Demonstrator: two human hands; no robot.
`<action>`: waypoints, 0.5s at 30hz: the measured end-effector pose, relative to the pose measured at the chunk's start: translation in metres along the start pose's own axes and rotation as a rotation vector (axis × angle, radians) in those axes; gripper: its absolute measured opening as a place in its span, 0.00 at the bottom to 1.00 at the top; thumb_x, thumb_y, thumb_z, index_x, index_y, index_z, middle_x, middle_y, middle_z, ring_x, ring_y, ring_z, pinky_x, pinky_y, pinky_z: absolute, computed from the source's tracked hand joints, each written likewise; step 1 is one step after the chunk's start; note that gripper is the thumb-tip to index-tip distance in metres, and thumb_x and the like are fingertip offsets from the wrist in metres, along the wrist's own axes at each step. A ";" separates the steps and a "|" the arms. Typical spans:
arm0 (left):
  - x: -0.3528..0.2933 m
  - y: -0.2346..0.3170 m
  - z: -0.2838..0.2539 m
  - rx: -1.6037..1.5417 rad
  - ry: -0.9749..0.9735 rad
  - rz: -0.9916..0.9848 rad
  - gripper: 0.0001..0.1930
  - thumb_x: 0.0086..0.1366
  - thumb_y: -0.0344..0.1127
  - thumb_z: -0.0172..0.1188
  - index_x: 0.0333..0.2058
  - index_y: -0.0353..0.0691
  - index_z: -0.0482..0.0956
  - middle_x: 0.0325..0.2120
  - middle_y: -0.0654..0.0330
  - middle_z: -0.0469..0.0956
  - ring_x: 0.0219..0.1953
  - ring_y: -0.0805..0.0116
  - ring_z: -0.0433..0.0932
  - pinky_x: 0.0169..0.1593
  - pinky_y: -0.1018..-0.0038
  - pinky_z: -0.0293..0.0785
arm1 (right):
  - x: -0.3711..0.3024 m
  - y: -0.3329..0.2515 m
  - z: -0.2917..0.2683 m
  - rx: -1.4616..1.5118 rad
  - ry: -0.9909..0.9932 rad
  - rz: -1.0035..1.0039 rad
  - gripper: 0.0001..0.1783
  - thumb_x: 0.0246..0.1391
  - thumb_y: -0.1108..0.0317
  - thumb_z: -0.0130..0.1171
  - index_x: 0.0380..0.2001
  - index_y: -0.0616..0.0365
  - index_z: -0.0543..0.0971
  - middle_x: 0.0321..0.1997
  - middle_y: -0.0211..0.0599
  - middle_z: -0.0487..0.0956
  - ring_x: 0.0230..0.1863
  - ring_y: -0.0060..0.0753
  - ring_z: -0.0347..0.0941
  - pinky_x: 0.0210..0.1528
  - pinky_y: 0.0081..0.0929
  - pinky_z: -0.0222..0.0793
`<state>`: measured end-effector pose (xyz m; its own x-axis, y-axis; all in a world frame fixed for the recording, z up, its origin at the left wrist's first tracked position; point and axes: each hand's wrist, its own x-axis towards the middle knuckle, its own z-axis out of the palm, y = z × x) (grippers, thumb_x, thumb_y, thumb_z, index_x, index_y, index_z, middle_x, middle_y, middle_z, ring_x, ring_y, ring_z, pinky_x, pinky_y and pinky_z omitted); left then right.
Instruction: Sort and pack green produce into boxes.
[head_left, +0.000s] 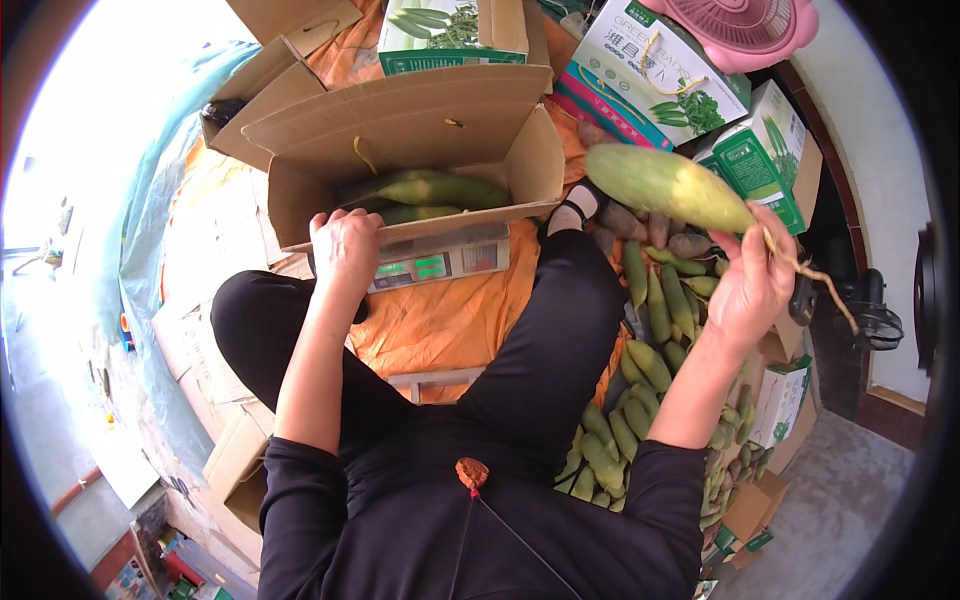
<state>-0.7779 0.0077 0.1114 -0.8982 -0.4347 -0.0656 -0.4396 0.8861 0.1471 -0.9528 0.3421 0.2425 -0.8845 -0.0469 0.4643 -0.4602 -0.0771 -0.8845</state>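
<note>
Head view: the right hand (pixel 752 285), at the right of the frame, is closed around the stem end of a long green gourd (pixel 668 186), which it holds up in the air, tilted so that its thick end points toward the upper middle of the picture. A dry, pale stalk (pixel 810 275) trails from the hand toward the right edge.

The left hand (pixel 345 248), at centre left, rests with fingers curled over the front edge of an open cardboard box (pixel 420 135); it grips the box wall and nothing else. Inside the box lie several green gourds (pixel 440 190). The box stands on a weighing scale (pixel 440 262) with lit green displays, just right of the left hand.

An orange cloth (pixel 450 325) lies beneath the scale, between the person's black-clad knees. To the lower right, a pile of green gourds (pixel 650 340) covers the floor beside the right leg. Printed green-and-white cartons (pixel 660 70) sit along the top right, with a pink fan (pixel 745 30) above them.
</note>
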 end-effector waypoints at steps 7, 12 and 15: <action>-0.003 0.001 -0.003 0.011 0.047 0.032 0.09 0.48 0.35 0.65 0.30 0.44 0.81 0.29 0.61 0.78 0.41 0.61 0.75 0.49 0.62 0.64 | -0.008 0.022 0.132 0.239 -0.327 0.247 0.05 0.52 0.77 0.58 0.34 0.61 0.79 0.35 0.34 0.79 0.37 0.25 0.76 0.35 0.21 0.77; -0.003 0.003 -0.003 -0.034 0.109 0.097 0.09 0.47 0.34 0.66 0.28 0.41 0.79 0.30 0.59 0.75 0.41 0.57 0.74 0.44 0.60 0.67 | -0.061 0.078 0.221 0.182 -0.399 0.192 0.04 0.44 0.78 0.63 0.25 0.63 0.78 0.28 0.38 0.77 0.31 0.27 0.74 0.35 0.26 0.69; -0.006 0.000 0.000 -0.051 0.164 0.115 0.08 0.47 0.33 0.66 0.28 0.41 0.78 0.28 0.58 0.74 0.39 0.56 0.74 0.43 0.61 0.67 | -0.083 0.108 0.249 0.190 -0.412 0.480 0.05 0.42 0.77 0.63 0.26 0.61 0.78 0.28 0.42 0.78 0.31 0.35 0.75 0.34 0.28 0.69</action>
<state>-0.7730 0.0104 0.1116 -0.9278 -0.3548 0.1153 -0.3292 0.9241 0.1944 -0.9101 0.0898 0.1201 -0.8686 -0.4944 0.0332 0.0332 -0.1249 -0.9916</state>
